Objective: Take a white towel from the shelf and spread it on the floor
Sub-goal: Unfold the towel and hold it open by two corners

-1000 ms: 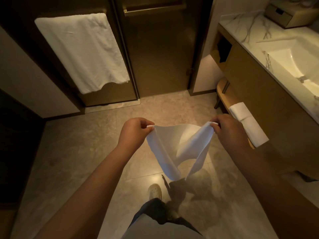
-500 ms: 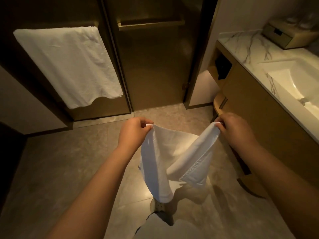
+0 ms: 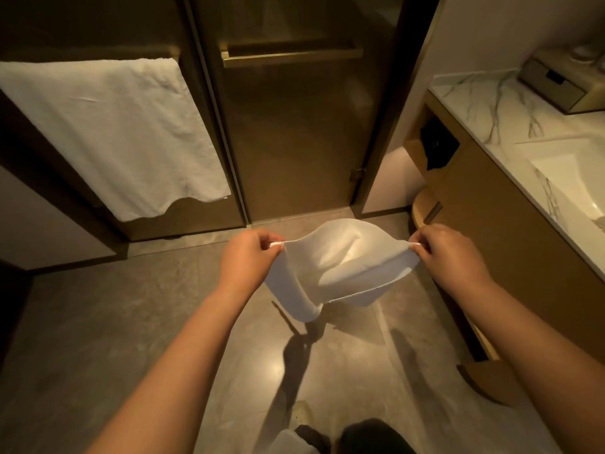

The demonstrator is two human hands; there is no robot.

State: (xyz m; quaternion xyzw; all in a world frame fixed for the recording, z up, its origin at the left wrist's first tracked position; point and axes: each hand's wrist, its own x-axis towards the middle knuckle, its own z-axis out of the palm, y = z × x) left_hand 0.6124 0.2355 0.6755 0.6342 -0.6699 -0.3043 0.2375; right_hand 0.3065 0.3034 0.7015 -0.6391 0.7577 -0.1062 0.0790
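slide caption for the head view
A white towel pinched at two corners by left hand and right hand above the floor

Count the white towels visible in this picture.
2. One small towel is pinched by its corners between the left hand and right hand; a larger towel hangs on the door at left. More may be hidden under the vanity.

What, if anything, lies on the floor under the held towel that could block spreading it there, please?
Nothing visible does: the white towel, pinched by the left hand and right hand, hangs over floor showing only shadows; the vanity cabinet stands aside.
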